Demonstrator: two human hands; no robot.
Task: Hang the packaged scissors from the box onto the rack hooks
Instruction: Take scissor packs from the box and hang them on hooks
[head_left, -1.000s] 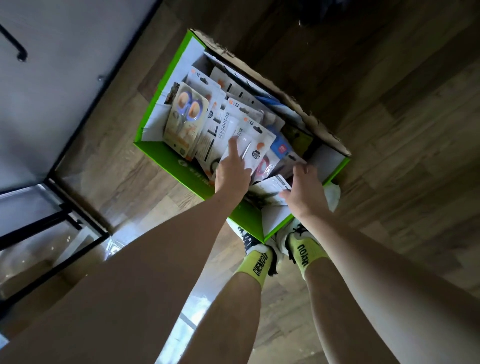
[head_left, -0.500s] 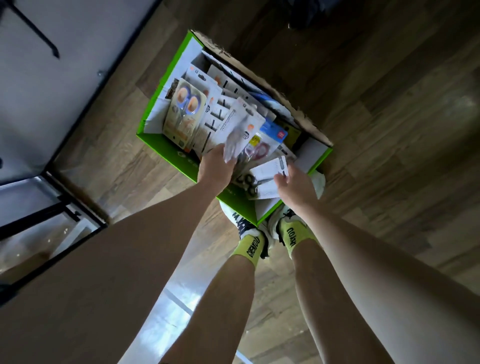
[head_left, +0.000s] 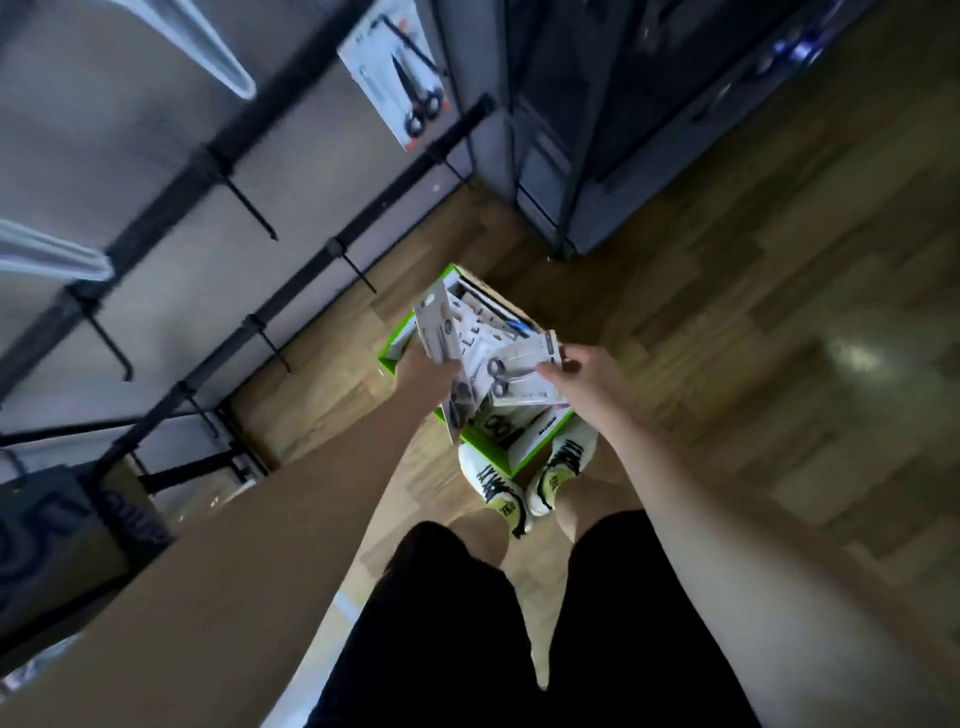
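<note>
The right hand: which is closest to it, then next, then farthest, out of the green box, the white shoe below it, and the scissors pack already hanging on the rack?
From the right hand, in the head view:
1. Green box, just below and left of it, on the floor.
2. White shoe, lower, by the box's near corner.
3. Hanging scissors pack, far up on the rack, top of view.

Both hands (head_left: 582, 371) hold scissors packs (head_left: 522, 371) above the box (head_left: 485, 447).

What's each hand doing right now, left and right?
Left hand: grips a scissors pack, lifted above the green box.
Right hand: pinches another scissors pack.
</note>
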